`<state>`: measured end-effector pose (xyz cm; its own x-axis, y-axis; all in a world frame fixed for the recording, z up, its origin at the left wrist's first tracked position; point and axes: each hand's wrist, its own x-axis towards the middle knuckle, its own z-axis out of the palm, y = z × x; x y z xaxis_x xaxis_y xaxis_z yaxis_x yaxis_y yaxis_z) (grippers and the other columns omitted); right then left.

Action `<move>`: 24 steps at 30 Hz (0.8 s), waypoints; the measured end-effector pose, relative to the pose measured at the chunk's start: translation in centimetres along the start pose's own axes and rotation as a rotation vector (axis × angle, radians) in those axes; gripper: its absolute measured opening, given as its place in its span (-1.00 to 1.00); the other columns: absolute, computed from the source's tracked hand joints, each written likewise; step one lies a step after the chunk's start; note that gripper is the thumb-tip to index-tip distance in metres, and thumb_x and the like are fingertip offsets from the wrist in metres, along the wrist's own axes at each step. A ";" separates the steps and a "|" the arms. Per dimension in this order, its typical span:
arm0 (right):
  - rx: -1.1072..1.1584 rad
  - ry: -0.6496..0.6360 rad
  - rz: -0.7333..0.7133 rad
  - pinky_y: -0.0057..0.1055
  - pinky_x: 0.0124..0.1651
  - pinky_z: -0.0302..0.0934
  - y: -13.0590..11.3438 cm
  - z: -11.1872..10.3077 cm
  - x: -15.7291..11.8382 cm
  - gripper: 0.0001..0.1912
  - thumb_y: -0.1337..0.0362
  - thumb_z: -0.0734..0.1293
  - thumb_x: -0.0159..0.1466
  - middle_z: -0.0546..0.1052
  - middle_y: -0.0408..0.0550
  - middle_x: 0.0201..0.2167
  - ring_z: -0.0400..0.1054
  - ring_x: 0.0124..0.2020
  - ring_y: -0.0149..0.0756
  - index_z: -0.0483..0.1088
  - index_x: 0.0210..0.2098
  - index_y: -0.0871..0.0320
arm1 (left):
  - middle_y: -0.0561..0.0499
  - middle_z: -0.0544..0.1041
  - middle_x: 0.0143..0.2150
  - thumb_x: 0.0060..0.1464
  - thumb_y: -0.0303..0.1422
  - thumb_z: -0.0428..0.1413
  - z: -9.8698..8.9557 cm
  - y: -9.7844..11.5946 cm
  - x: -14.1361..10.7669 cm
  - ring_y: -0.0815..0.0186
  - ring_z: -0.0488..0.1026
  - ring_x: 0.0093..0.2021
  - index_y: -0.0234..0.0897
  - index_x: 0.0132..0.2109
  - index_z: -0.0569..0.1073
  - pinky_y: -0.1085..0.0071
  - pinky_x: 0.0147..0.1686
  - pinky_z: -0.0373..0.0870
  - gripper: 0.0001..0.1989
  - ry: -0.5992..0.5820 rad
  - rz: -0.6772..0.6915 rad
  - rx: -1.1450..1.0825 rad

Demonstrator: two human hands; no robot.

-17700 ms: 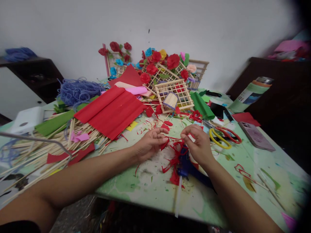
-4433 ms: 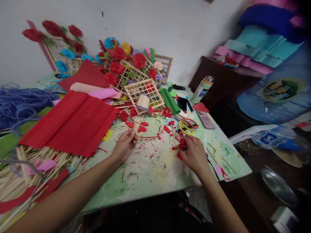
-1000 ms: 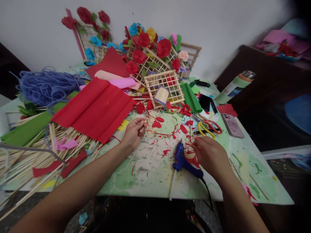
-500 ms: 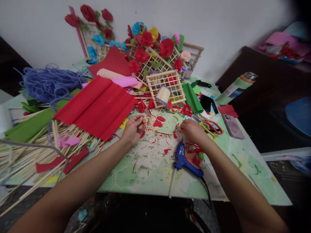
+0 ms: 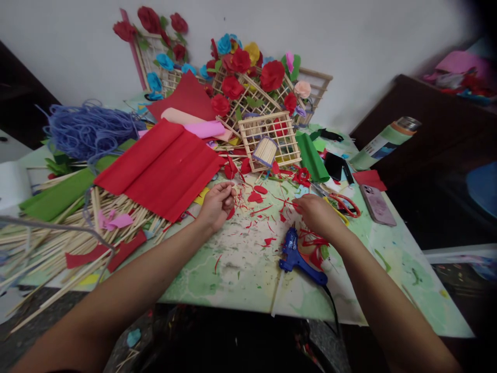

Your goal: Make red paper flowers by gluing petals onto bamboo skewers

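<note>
My left hand (image 5: 217,206) is closed in a pinch above the table's middle, beside a large red crepe paper sheet (image 5: 159,168). Whatever lies between its fingertips is too small to make out. To the right, my right hand (image 5: 316,213) has its fingers pressed together on a thin red paper strip (image 5: 286,201), which sticks out leftward. Just below that hand lies a blue hot glue gun (image 5: 292,254) with a glue stick in its back. Cut red paper pieces (image 5: 255,197) and scraps are scattered between the hands. Scissors with red and yellow handles (image 5: 345,204) lie beyond my right wrist.
Stick lattice frames (image 5: 269,140) with paper flowers (image 5: 272,75) stand against the wall. Purple cord (image 5: 91,129) and many thin wooden sticks (image 5: 58,246) cover the left side. A phone (image 5: 377,204) and a bottle (image 5: 384,144) are at the right. The glue gun's cable (image 5: 333,305) hangs over the front edge.
The scene has shifted slightly to the right in view. My right hand has moved a little away from the left, and the red strip now shows at its fingertips. My left hand keeps its pinch.
</note>
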<state>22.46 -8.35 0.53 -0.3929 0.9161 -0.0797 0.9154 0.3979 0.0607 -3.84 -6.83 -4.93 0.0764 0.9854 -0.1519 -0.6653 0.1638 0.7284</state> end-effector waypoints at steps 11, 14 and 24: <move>0.426 0.401 0.246 -0.39 -0.28 0.14 -6.2 -1.5 -5.4 -0.80 0.24 0.22 0.24 0.51 -0.05 -0.44 0.35 -0.37 -0.27 0.44 -0.41 0.15 | 0.12 0.36 -0.52 0.11 -0.53 0.03 -1.0 3.7 1.4 0.60 0.14 -0.65 -0.32 -0.35 0.35 0.66 -0.66 0.03 -0.92 0.060 0.219 -0.101; 0.398 0.255 0.210 -0.37 -0.26 0.13 -8.4 -0.9 -5.1 -0.78 0.29 0.19 0.26 0.51 -0.03 -0.43 0.35 -0.33 -0.23 0.44 -0.42 0.16 | 0.12 0.36 -0.53 0.11 -0.54 0.03 -1.3 4.0 1.7 0.60 0.15 -0.65 -0.32 -0.34 0.36 0.66 -0.66 0.04 -0.92 0.076 0.234 -0.113; 0.547 0.285 0.422 -0.42 -0.43 0.01 -11.3 -0.4 -4.2 -0.80 0.26 0.17 0.24 0.50 -0.08 -0.54 0.32 -0.51 -0.30 0.41 -0.40 0.13 | 0.01 0.50 -0.19 -0.01 -0.44 0.18 1.1 1.0 -1.2 0.61 0.22 -0.57 -0.30 -0.32 0.39 0.66 -0.65 0.05 -0.90 -0.125 0.077 0.051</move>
<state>13.76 -16.66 0.54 0.0623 0.9924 0.1065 0.8769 -0.0035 -0.4806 -3.74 -7.76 -3.29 0.1205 0.9926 -0.0121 -0.6343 0.0863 0.7683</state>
